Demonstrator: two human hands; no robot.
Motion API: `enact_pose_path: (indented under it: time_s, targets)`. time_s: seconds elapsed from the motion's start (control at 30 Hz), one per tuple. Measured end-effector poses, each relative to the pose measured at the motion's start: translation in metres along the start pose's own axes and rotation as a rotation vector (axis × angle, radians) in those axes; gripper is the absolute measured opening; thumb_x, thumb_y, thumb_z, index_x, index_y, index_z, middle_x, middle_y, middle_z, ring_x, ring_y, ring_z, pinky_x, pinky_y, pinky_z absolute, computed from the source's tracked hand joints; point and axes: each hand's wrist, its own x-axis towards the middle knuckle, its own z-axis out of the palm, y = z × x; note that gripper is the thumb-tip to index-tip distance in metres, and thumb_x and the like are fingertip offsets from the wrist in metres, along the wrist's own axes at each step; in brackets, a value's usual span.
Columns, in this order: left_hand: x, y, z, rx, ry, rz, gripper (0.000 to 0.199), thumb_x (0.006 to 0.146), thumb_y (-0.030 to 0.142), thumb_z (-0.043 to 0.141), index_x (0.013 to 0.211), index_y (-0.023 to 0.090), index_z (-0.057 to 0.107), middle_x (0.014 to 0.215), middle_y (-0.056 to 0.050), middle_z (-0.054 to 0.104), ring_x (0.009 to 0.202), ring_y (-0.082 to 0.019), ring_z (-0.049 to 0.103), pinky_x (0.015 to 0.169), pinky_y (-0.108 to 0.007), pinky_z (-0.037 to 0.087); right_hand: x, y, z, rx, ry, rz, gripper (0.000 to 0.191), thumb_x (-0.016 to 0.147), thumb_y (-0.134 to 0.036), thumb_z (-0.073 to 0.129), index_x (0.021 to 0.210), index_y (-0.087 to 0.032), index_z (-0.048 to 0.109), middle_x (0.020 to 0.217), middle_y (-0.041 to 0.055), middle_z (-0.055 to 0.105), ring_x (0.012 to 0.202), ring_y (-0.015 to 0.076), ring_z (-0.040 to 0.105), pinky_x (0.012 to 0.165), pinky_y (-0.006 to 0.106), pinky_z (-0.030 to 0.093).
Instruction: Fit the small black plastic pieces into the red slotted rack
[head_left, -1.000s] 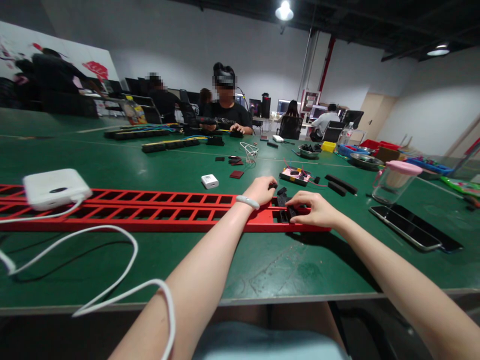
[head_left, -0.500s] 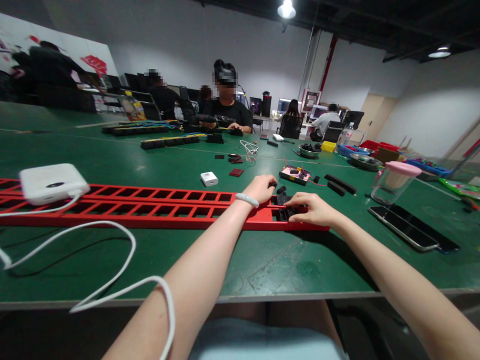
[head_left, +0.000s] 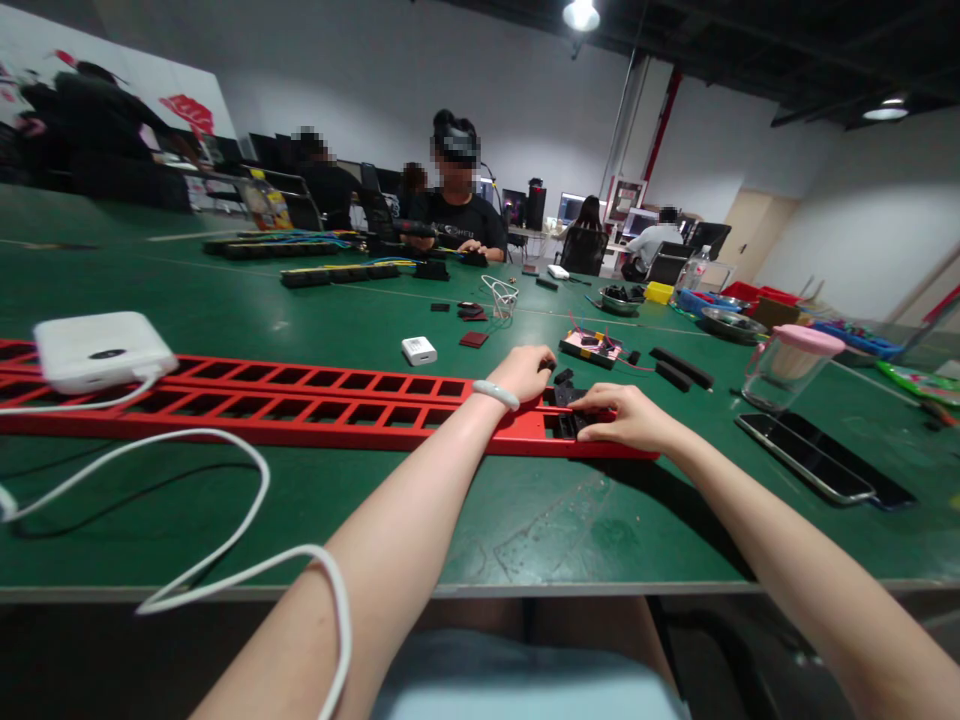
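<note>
Bench (head_left: 525,530) holds one red frame (head_left: 525,432). The right hand (head_left: 631,416) pinches one black part (head_left: 568,426) at its end. I can't tell if the curled left hand (head_left: 526,371) grips anything. Two phones (head_left: 806,457) lie nearby.

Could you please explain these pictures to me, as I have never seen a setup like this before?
There is no machine here: the two bare hands belong to the person wearing the camera. Every picture comes from that one camera, on the head, looking forward and down.

On the green table lies a long red frame with slots. A white box with a cable rests on it at the left. A cup and two phones are on the right.

The right hand has thumb and fingers at a black part in the frame's end. The left hand is curled beside it; what either hand actually grips is hard to see.
</note>
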Motion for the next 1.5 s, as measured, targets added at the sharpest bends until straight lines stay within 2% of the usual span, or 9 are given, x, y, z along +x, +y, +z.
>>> enact_pose_path:
  time_s: [0.2,0.37,0.53,0.7,0.83,0.9,1.0,1.2,1.5]
  targets:
    - [0.0,0.002,-0.002,0.001,-0.013,-0.01,0.023,0.074,0.018,0.046,0.093,0.018,0.059,0.093,-0.002,0.062,0.087,-0.015,0.056,0.079,-0.023,0.043,0.0,-0.003,0.002,-0.027,0.001,-0.066,0.041,0.066,-0.037,0.063,0.103,-0.019,0.061,0.093,0.0064,0.059,0.081,0.0168,0.056,0.074,0.029,0.044]
    - [0.0,0.001,-0.002,-0.016,-0.014,-0.006,0.023,0.074,0.018,0.046,0.093,0.018,0.059,0.092,-0.003,0.062,0.087,-0.016,0.056,0.078,-0.023,0.043,-0.003,0.004,0.008,0.108,0.076,-0.008,0.04,0.065,-0.036,0.064,0.101,-0.019,0.061,0.095,0.0056,0.061,0.085,0.0169,0.057,0.075,0.029,0.045]
    - [-0.001,0.004,-0.003,-0.021,-0.015,-0.012,0.021,0.075,0.02,0.046,0.091,0.018,0.059,0.092,-0.003,0.062,0.086,-0.016,0.057,0.078,-0.024,0.043,-0.003,0.008,0.01,0.139,0.073,0.021,0.041,0.062,-0.035,0.066,0.099,-0.019,0.062,0.094,0.0046,0.061,0.086,0.0165,0.057,0.077,0.028,0.045]
    - [-0.002,0.005,-0.003,-0.022,-0.01,-0.015,0.02,0.075,0.02,0.047,0.091,0.017,0.059,0.091,-0.004,0.063,0.085,-0.016,0.057,0.077,-0.024,0.044,-0.004,0.005,0.011,0.072,0.073,0.006,0.039,0.064,-0.036,0.065,0.099,-0.021,0.062,0.094,0.0044,0.062,0.085,0.0174,0.057,0.077,0.03,0.046]
    - [-0.002,0.005,-0.002,-0.019,-0.008,-0.011,0.021,0.074,0.019,0.047,0.091,0.017,0.059,0.091,-0.004,0.063,0.085,-0.016,0.057,0.078,-0.024,0.043,-0.006,0.003,0.009,-0.048,0.05,-0.127,0.031,0.07,-0.038,0.06,0.095,-0.02,0.064,0.096,0.0068,0.062,0.089,0.0182,0.055,0.081,0.032,0.044]
    - [-0.002,0.005,-0.002,-0.021,-0.008,-0.009,0.021,0.075,0.02,0.047,0.091,0.017,0.059,0.091,-0.004,0.063,0.085,-0.016,0.057,0.077,-0.024,0.043,-0.008,0.001,0.008,-0.146,0.036,-0.181,0.027,0.074,-0.038,0.055,0.092,-0.021,0.065,0.1,0.0082,0.059,0.093,0.019,0.053,0.083,0.034,0.043]
    - [-0.001,0.005,-0.002,-0.02,-0.009,-0.006,0.021,0.075,0.021,0.047,0.091,0.018,0.059,0.091,-0.004,0.063,0.085,-0.016,0.057,0.077,-0.024,0.043,-0.013,-0.004,0.007,-0.249,0.026,-0.175,0.029,0.078,-0.039,0.05,0.094,-0.021,0.065,0.105,0.0104,0.051,0.094,0.019,0.051,0.085,0.035,0.041]
    - [0.0,0.003,-0.002,-0.02,-0.019,-0.025,0.022,0.074,0.021,0.047,0.092,0.018,0.059,0.091,-0.003,0.062,0.086,-0.016,0.056,0.079,-0.024,0.043,-0.016,-0.011,0.012,-0.222,0.011,-0.132,0.04,0.071,-0.04,0.058,0.103,-0.017,0.06,0.1,0.0105,0.05,0.084,0.0165,0.053,0.077,0.03,0.046]
    - [-0.001,0.009,-0.006,-0.033,-0.03,-0.045,0.023,0.073,0.018,0.048,0.093,0.018,0.06,0.092,-0.003,0.062,0.087,-0.016,0.056,0.081,-0.024,0.042,-0.013,-0.004,0.014,-0.137,0.036,-0.129,0.035,0.069,-0.033,0.061,0.101,-0.018,0.061,0.098,0.0093,0.052,0.074,0.0143,0.053,0.067,0.028,0.047]
